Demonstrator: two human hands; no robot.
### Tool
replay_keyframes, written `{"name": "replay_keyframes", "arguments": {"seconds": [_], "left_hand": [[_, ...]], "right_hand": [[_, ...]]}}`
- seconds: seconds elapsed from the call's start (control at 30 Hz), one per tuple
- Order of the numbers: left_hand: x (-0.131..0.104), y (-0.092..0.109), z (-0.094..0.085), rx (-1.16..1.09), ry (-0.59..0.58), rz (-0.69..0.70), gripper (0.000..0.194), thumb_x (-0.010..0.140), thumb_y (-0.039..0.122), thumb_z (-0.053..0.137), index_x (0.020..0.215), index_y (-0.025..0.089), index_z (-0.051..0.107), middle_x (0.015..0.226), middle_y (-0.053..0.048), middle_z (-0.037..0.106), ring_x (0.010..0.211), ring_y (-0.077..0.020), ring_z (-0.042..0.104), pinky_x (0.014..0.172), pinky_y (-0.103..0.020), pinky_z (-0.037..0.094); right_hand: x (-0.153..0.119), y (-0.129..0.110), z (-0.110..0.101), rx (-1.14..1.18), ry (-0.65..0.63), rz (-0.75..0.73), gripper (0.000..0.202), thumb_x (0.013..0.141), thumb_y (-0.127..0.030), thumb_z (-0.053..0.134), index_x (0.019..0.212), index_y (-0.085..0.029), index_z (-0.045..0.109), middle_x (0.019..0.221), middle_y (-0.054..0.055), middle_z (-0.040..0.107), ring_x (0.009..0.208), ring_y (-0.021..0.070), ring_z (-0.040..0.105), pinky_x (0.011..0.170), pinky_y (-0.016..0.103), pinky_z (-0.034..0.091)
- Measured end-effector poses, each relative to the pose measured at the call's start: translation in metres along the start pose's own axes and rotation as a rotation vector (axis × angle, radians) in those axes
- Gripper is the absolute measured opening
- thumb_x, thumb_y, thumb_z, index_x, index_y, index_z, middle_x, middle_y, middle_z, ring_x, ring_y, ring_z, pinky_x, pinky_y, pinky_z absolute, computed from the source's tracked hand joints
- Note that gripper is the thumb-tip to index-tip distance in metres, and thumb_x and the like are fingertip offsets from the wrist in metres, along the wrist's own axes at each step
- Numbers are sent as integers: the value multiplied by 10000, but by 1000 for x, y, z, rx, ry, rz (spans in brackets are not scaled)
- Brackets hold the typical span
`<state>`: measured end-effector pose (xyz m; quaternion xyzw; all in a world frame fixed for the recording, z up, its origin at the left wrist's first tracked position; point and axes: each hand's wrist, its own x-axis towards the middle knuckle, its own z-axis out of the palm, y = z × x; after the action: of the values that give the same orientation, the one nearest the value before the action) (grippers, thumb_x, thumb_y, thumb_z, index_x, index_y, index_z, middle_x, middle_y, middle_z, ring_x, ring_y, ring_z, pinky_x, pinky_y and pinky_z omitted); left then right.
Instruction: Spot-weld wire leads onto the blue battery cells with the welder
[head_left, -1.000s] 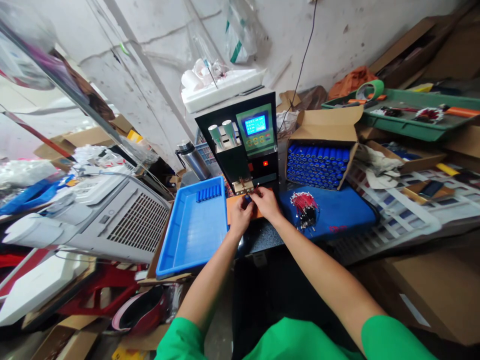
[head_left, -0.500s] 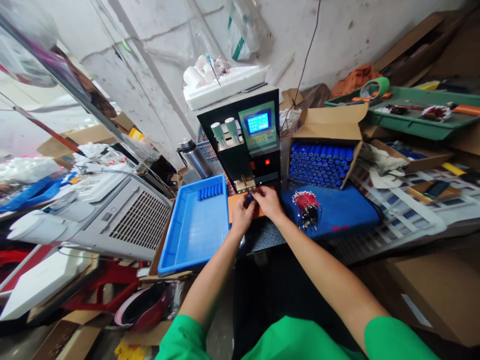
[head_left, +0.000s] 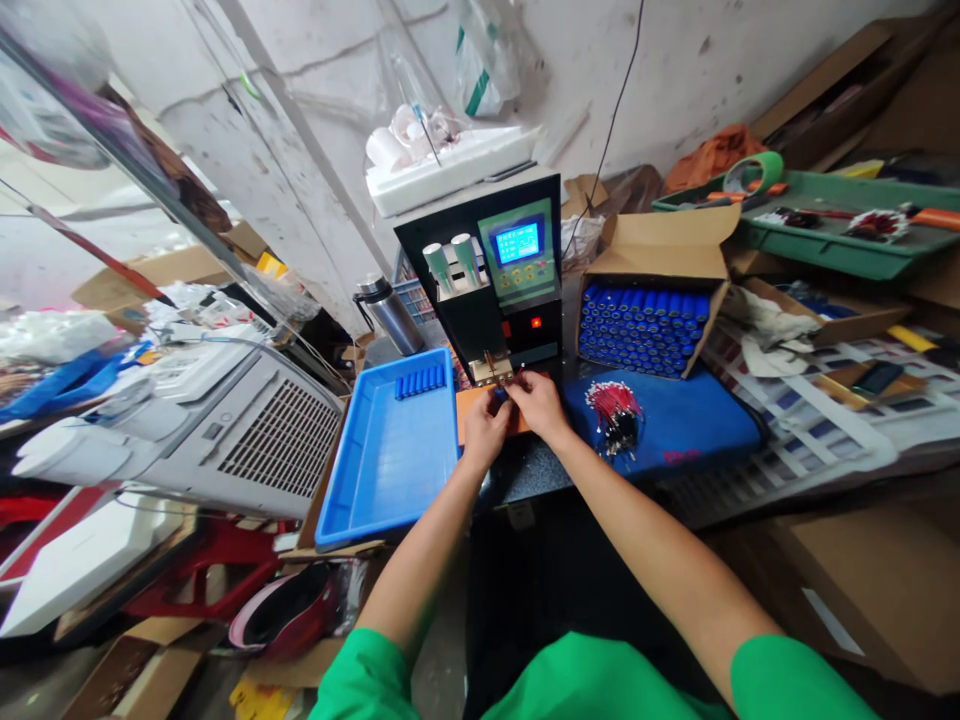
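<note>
Both hands meet at the electrodes point(head_left: 491, 368) of a black spot welder point(head_left: 474, 330), above an orange block point(head_left: 471, 402). My left hand point(head_left: 486, 428) is closed around a blue battery cell point(head_left: 501, 394), mostly hidden by the fingers. Pinched beside it, my right hand point(head_left: 540, 404) grips what looks like a thin wire lead, whose tip barely shows above the fingers. Several blue cells point(head_left: 420, 382) lie in a row in the blue tray point(head_left: 382, 455) to the left. A bundle of red and black wire leads point(head_left: 616, 415) rests on a blue mat point(head_left: 694, 425) to the right.
A cardboard box point(head_left: 660, 245) packed with blue cells stands right of the welder. A steel flask point(head_left: 391, 315) stands behind the tray. Farther right are a green tray point(head_left: 832, 250) and a white plastic crate point(head_left: 840, 440). A grey louvred appliance point(head_left: 225, 420) flanks the left side.
Both hands stay almost in place at the electrodes. The view has shifted very slightly; nothing else visibly differs.
</note>
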<state>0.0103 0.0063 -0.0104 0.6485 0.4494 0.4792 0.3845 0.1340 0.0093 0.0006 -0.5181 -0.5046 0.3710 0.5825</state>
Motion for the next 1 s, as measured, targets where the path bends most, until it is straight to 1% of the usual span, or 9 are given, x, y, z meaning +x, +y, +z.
{"name": "replay_keyframes", "arguments": {"seconds": [0.13,0.2,0.27,0.43,0.53,0.67,0.83,0.93,1.0], "left_hand": [[-15,4,3,114,52,-44,174,835,235,592,965,161,682,818,-37,696,766,-174,627,767,-300,518],[-24,6,7,196,30,-42,132,819,203,589,893,150,684,790,-38,688,730,-168,609,734,-283,503],[-28,5,9,240,48,-31,139,826,208,580,879,142,691,779,-39,684,714,-164,600,720,-275,488],[-34,10,10,366,66,-129,133,822,246,615,828,142,698,715,-36,658,669,-157,573,652,-262,437],[-38,13,10,390,65,-145,140,815,267,633,829,143,696,694,-32,642,647,-155,559,620,-263,415],[-36,12,9,391,40,-164,169,809,280,636,870,137,702,755,-52,676,701,-176,597,672,-280,459],[-32,8,7,283,32,-145,295,775,226,645,1054,140,685,968,-78,724,881,-212,658,809,-325,521],[-33,6,2,204,11,-120,413,751,196,669,1160,147,648,1037,-83,719,914,-208,670,856,-342,536],[-37,9,-4,177,39,-98,440,750,159,662,1189,147,632,1077,-94,711,945,-207,670,878,-346,537]], "right_hand": [[-13,0,-6,4,-60,-14,371,751,-524,581,851,-186,696,888,97,743,837,255,663,761,348,498],[-20,5,-12,-58,-49,4,424,733,-572,592,859,-184,708,897,118,746,856,280,673,787,383,506],[-22,15,-19,-144,-56,6,433,706,-597,608,848,-200,708,895,128,743,847,297,681,782,404,510],[-26,31,-35,-376,-81,39,428,627,-664,582,701,-250,664,707,126,696,662,314,649,583,406,471],[-29,31,-41,-397,-145,38,406,612,-661,585,614,-260,649,629,109,674,587,295,627,518,387,440],[-30,28,-43,-311,-199,56,409,633,-642,607,595,-239,665,568,82,657,505,254,598,467,348,416],[-29,21,-42,-168,-253,99,445,634,-653,663,528,-225,599,442,46,549,409,186,504,407,300,367],[-29,18,-41,-126,-251,116,476,637,-674,679,542,-216,592,447,35,540,396,162,471,390,282,322],[-29,15,-40,-113,-228,122,478,634,-670,682,543,-210,586,463,36,549,399,152,460,397,278,307]]}}
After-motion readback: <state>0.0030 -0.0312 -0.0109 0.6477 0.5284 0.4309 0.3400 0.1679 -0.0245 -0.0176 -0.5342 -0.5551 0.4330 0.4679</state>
